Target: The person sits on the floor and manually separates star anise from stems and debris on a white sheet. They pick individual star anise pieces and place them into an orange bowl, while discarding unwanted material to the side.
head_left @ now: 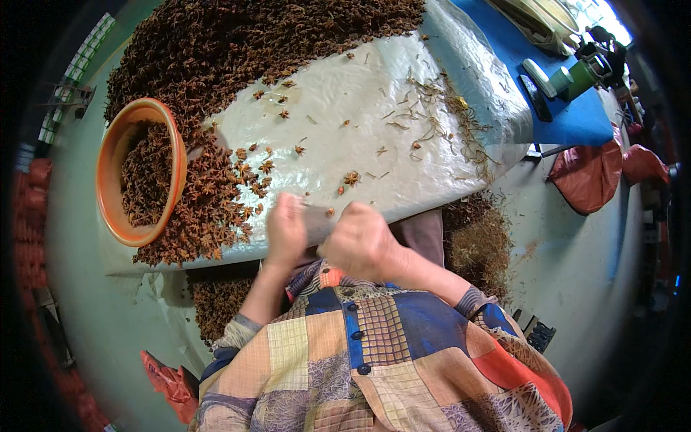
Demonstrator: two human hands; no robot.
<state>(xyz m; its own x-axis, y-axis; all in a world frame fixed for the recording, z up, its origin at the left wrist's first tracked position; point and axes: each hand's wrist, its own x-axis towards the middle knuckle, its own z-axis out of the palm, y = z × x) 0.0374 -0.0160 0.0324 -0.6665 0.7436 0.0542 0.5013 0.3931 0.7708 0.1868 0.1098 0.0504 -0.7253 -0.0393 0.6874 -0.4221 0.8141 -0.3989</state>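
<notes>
My left hand [287,229] and my right hand [359,240] are raised above the near edge of the plastic-covered table [318,146]. Both are blurred by motion. A grey, blurred thing, perhaps cloth, stretches between them; I cannot tell exactly what it is. The fingers of my right hand look curled, and their grip is hidden. Just beyond my hands lies a single star anise [351,178] with small loose bits by it. To the left a heap of star anise [200,205] surrounds an orange plastic basin [178,162], which is tilted and partly filled with star anise.
A large mound of star anise [243,43] covers the far left. Thin stems [432,113] are scattered at the right. A blue surface [572,119] holds a green bottle [583,78] and a dark flat object [535,98]. Plant debris [480,243] lies below the table; red bags stand further right.
</notes>
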